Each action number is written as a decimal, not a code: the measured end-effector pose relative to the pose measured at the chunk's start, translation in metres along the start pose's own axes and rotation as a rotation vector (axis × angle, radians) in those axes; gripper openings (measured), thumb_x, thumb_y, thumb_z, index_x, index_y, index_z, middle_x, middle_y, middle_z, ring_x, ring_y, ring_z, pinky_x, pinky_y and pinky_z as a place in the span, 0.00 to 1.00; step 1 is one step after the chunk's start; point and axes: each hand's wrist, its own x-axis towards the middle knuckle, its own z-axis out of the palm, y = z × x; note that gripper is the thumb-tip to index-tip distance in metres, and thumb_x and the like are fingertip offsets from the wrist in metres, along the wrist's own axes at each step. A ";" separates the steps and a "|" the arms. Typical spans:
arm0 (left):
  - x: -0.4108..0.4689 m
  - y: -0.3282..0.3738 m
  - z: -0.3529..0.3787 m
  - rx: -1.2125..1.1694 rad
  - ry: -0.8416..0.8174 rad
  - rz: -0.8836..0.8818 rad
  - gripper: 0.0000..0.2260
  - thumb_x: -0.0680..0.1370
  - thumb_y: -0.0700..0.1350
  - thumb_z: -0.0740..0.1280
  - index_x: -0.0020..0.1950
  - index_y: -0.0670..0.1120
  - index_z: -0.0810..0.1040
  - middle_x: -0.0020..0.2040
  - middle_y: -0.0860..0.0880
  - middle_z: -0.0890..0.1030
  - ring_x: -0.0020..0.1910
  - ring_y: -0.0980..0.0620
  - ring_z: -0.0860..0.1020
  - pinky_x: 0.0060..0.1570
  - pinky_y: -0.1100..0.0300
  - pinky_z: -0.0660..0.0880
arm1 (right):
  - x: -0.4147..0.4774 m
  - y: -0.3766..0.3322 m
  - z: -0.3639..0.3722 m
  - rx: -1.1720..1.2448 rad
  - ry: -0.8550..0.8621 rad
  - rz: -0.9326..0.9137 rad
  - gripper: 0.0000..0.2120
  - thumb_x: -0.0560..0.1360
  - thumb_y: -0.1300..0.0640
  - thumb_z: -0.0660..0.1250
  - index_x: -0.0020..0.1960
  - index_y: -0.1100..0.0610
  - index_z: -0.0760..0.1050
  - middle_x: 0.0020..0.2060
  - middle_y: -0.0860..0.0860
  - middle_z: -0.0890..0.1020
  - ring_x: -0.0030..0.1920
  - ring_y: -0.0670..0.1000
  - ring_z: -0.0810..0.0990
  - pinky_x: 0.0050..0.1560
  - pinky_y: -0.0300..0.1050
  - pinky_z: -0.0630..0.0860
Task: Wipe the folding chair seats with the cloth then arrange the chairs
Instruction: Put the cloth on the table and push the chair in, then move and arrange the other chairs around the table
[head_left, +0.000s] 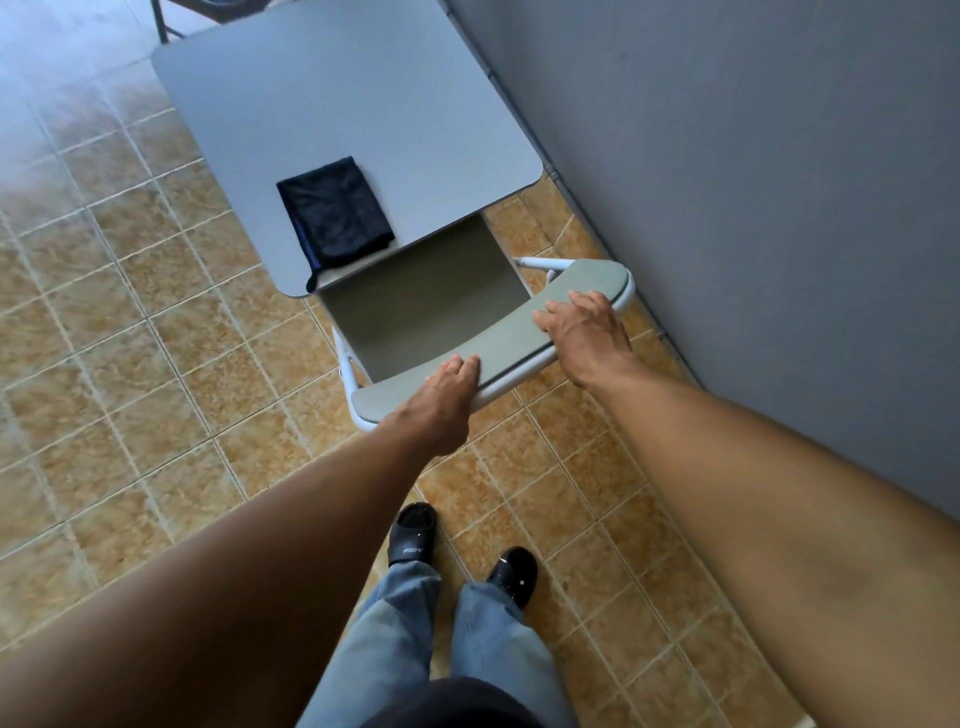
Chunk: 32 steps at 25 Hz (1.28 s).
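Note:
A folding chair (415, 306) with a grey-green padded seat and a white metal frame stands in front of me, its seat partly tucked under a grey table. My left hand (441, 395) grips the left part of the chair's backrest top (514, 332). My right hand (582, 327) grips the right part of the same backrest. A folded black cloth (337, 213) lies on the table near its front edge, apart from both hands.
The grey table (332, 93) stands along a grey wall (727, 182) on the right. Tan tiled floor (130, 338) spreads to the left and around my feet in black shoes (413, 535). A dark frame leg (166, 26) shows beyond the table's far end.

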 end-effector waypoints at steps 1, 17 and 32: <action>0.001 0.000 0.000 -0.006 0.005 0.003 0.37 0.74 0.31 0.62 0.78 0.46 0.49 0.79 0.43 0.52 0.77 0.45 0.54 0.73 0.53 0.55 | 0.000 0.001 0.001 0.005 0.014 0.004 0.18 0.78 0.66 0.61 0.64 0.53 0.74 0.62 0.55 0.78 0.65 0.59 0.70 0.70 0.54 0.63; -0.020 0.017 -0.044 0.050 -0.020 -0.030 0.45 0.70 0.54 0.74 0.77 0.44 0.51 0.77 0.44 0.59 0.75 0.45 0.60 0.71 0.51 0.60 | -0.040 -0.003 -0.037 0.457 -0.004 -0.213 0.31 0.71 0.62 0.64 0.74 0.56 0.66 0.74 0.57 0.68 0.76 0.56 0.60 0.76 0.46 0.48; -0.003 -0.142 -0.241 0.331 0.248 0.038 0.27 0.81 0.57 0.50 0.77 0.46 0.53 0.79 0.45 0.52 0.77 0.48 0.51 0.75 0.48 0.51 | 0.100 -0.200 -0.132 0.415 0.027 -0.026 0.30 0.81 0.55 0.51 0.79 0.58 0.44 0.80 0.54 0.49 0.79 0.54 0.46 0.78 0.51 0.45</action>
